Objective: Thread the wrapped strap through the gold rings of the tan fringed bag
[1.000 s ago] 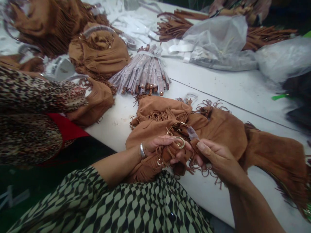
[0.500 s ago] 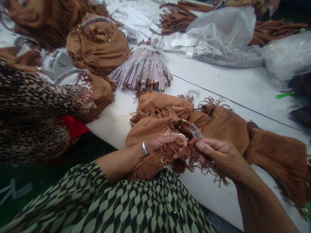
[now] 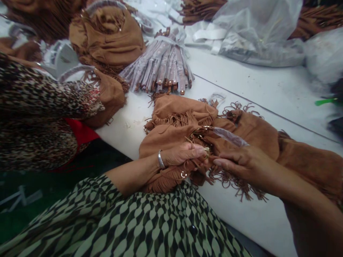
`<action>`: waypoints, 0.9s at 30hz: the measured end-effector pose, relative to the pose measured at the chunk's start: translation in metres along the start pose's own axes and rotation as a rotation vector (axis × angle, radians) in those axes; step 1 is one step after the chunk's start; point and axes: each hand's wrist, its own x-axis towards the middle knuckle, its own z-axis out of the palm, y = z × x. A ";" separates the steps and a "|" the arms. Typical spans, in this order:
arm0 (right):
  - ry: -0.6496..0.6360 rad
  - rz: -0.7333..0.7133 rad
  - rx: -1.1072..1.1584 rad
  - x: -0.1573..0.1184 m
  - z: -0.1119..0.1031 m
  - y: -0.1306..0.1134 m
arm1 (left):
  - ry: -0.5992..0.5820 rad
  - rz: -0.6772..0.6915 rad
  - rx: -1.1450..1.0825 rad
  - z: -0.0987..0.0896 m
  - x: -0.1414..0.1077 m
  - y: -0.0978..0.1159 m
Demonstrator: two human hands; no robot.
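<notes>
Two hands are meeting over a tan suede fringed bag (image 3: 171,142) lying on the bench (image 3: 268,92). The left hand (image 3: 182,155), a silver band (image 3: 160,159) showing behind its knuckles, is closing its fingers over a bunched fold of the fringe, clamping it from above. The right hand (image 3: 241,162) is reaching in from the other side with its fingers (image 3: 222,161) held close together and pointing back toward the left fingertips; whether they are pinching anything, I cannot tell.

A small gold ring (image 3: 206,152) is sitting between the two sets of fingers, closer to the left fingertips. The bag's long axis is running from beneath the left hand away to the right, passing behind the right fingers. A clear plastic strip (image 3: 230,136) is lying just beyond the right fingers. Farther ahead of the fingers, a plastic-wrapped bundle of fringe (image 3: 160,64) is resting on the bench, while a co-worker's leopard-print sleeve (image 3: 40,96) is reaching in to their left.
</notes>
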 end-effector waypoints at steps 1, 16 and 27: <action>-0.030 -0.034 -0.113 -0.001 0.000 -0.001 | -0.008 0.010 0.038 0.000 0.001 -0.001; -0.180 0.089 -0.191 -0.005 0.006 -0.001 | -0.093 0.257 0.616 0.002 -0.001 0.003; -0.192 0.064 -0.045 -0.006 0.007 0.001 | -0.118 0.295 0.692 0.001 0.000 -0.003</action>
